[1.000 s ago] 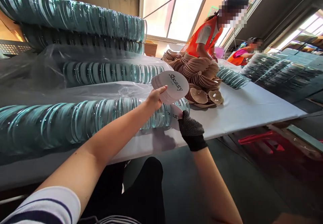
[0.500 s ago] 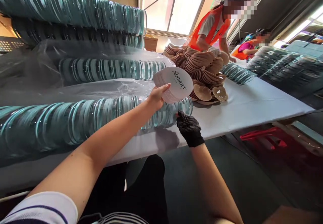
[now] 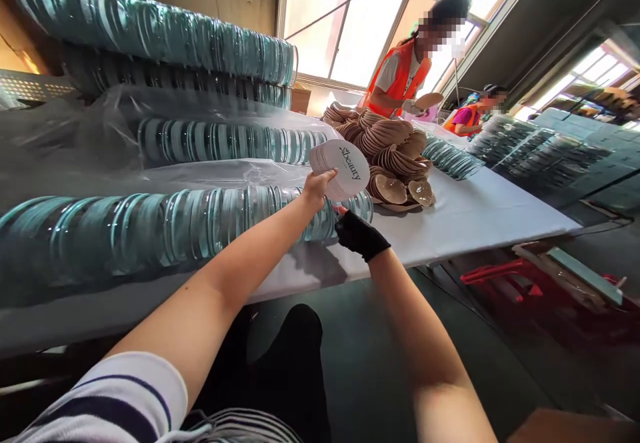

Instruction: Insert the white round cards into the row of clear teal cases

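My left hand (image 3: 316, 188) is bare and closed on a stack of round white cards (image 3: 345, 173); the top one is printed "beauty" after a curly mark. The cards are above the near row of clear glass dishes (image 3: 197, 223), which stand on edge, packed face to face. At the right part of that row is my right hand (image 3: 357, 233), in a black dotted glove with bare fingertips. Its fingers are bent together against the dishes; what they pinch is hidden.
More glass rows (image 3: 235, 140) lie behind, partly under clear plastic film (image 3: 100, 156). Brown shell-like pieces (image 3: 385, 140) are heaped on the white-covered table (image 3: 470, 220). A person in an orange vest (image 3: 400, 76) stands behind the heap. Red stools (image 3: 505, 276) are below, right.
The view has shifted slightly. My right hand has moved a little left along the glass row. The co-worker has straightened and now lifts a brown piece. My left hand still holds the cards.
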`<state>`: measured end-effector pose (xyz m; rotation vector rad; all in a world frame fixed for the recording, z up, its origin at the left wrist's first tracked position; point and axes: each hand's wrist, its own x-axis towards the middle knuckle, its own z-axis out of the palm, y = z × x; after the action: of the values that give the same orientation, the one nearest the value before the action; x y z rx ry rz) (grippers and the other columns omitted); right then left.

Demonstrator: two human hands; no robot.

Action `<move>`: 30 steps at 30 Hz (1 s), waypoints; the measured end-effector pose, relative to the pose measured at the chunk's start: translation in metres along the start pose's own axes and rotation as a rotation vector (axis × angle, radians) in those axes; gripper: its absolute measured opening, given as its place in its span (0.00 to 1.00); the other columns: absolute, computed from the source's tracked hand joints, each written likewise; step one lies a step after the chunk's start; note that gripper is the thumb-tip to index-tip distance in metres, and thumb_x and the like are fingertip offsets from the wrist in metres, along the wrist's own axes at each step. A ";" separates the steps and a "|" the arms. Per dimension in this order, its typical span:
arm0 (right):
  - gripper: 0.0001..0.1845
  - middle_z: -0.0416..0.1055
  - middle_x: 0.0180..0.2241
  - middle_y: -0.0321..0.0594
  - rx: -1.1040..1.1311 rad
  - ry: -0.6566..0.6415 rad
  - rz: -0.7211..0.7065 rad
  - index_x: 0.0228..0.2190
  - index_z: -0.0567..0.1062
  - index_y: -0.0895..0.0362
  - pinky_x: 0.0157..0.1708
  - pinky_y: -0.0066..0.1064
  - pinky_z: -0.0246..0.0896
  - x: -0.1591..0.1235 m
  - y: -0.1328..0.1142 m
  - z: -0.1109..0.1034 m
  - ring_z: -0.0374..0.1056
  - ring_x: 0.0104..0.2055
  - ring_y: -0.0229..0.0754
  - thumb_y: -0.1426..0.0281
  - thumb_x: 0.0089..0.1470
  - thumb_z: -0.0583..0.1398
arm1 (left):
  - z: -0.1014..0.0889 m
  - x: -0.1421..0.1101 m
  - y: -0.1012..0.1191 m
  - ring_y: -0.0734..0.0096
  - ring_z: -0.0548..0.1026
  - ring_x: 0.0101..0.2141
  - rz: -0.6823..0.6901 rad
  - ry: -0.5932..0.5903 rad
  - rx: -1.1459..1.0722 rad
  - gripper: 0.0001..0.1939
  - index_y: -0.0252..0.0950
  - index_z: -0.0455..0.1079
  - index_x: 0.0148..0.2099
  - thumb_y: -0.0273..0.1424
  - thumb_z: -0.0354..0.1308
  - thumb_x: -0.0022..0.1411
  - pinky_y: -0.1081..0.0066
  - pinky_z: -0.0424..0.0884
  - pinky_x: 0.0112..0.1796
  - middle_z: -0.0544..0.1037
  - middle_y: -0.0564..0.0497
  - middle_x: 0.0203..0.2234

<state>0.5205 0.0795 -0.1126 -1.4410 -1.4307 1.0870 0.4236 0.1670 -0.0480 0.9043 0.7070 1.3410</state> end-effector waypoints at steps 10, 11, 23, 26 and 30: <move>0.39 0.57 0.64 0.61 -0.294 0.730 -0.241 0.63 0.58 0.71 0.64 0.42 0.51 -0.015 -0.017 -0.050 0.54 0.67 0.49 0.57 0.59 0.47 | -0.010 -0.043 0.021 0.65 0.78 0.33 -0.055 -0.060 0.023 0.12 0.35 0.76 0.36 0.29 0.69 0.46 0.67 0.71 0.37 0.81 0.50 0.31; 0.38 0.58 0.63 0.60 -0.317 0.715 -0.297 0.62 0.60 0.71 0.64 0.42 0.50 -0.017 -0.020 -0.043 0.54 0.67 0.48 0.57 0.59 0.47 | -0.014 -0.051 0.024 0.65 0.77 0.33 -0.056 -0.072 0.047 0.13 0.35 0.76 0.37 0.30 0.69 0.46 0.67 0.71 0.36 0.81 0.50 0.31; 0.26 0.74 0.41 0.57 -0.283 1.144 -0.117 0.47 0.71 0.63 0.31 0.36 0.61 -0.087 -0.042 -0.008 0.71 0.40 0.53 0.57 0.54 0.53 | -0.018 -0.042 0.058 0.64 0.80 0.42 0.060 0.066 -0.056 0.13 0.37 0.76 0.43 0.28 0.66 0.52 0.68 0.74 0.41 0.83 0.51 0.35; 0.25 0.74 0.30 0.53 -0.545 0.871 -0.047 0.43 0.74 0.62 0.24 0.33 0.49 -0.127 -0.019 0.003 0.67 0.27 0.49 0.55 0.58 0.51 | -0.026 -0.022 0.066 0.63 0.80 0.44 0.048 0.096 -0.120 0.12 0.35 0.76 0.43 0.25 0.64 0.55 0.65 0.74 0.47 0.83 0.49 0.37; 0.22 0.73 0.26 0.48 -0.818 0.573 0.089 0.46 0.73 0.60 0.24 0.31 0.40 -0.128 -0.007 0.032 0.64 0.23 0.44 0.61 0.64 0.47 | -0.039 -0.012 0.057 0.64 0.80 0.42 -0.034 0.172 -0.132 0.11 0.33 0.76 0.42 0.20 0.62 0.55 0.64 0.74 0.50 0.83 0.49 0.33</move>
<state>0.4894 -0.0493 -0.1115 -2.1644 -1.4289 0.0431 0.3601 0.1604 -0.0186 0.6750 0.7530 1.4295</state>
